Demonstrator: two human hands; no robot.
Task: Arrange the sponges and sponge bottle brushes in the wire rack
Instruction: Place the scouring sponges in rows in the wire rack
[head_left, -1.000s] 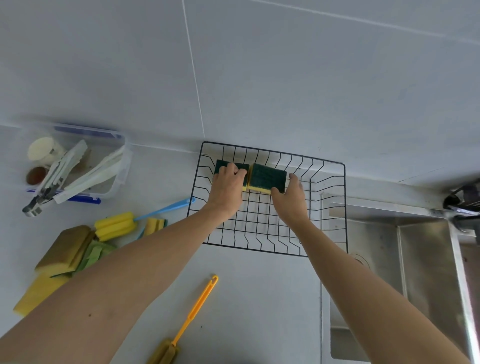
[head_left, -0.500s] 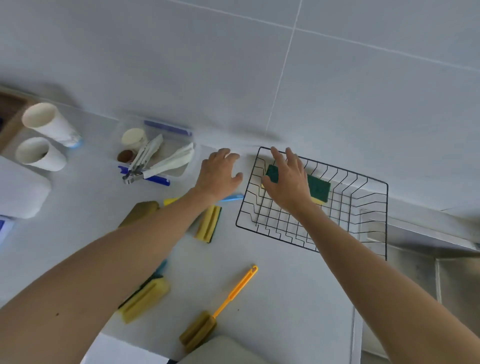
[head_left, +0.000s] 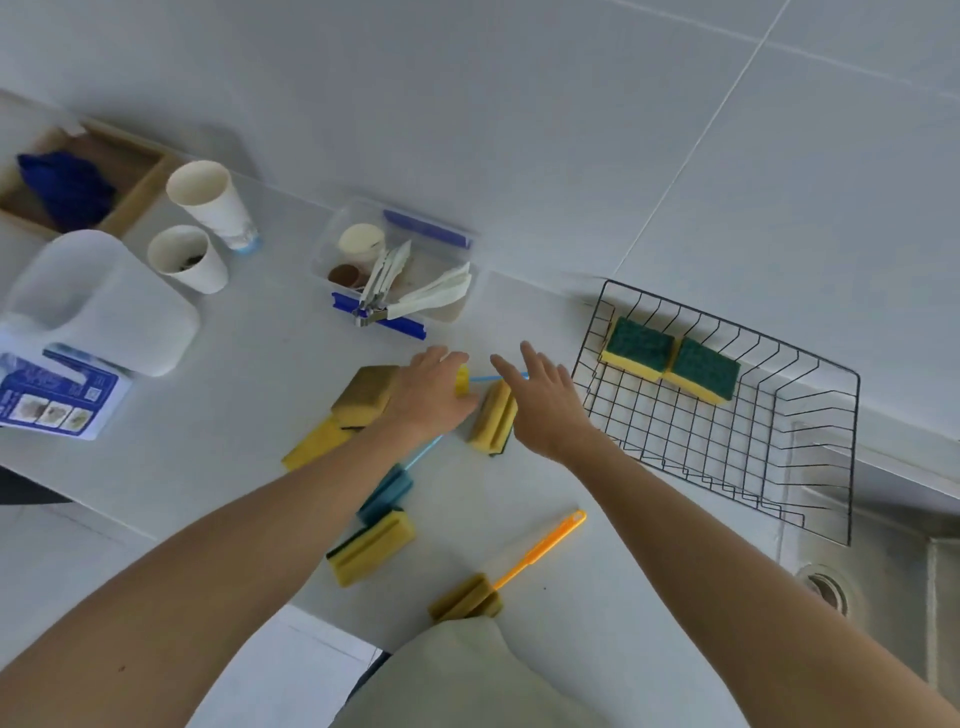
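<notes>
Two green-topped yellow sponges (head_left: 670, 360) lie side by side in the black wire rack (head_left: 727, 447) at 2 o'clock on the grey desk (head_left: 249, 415); left hand (head_left: 428, 395) and right hand (head_left: 545, 408), both spread and holding nothing, hover over loose yellow grooved sponge (head_left: 493, 418).

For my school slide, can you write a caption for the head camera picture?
Two green-topped sponges sit in the wire rack while both hands reach for more sponges on the counter.
</notes>
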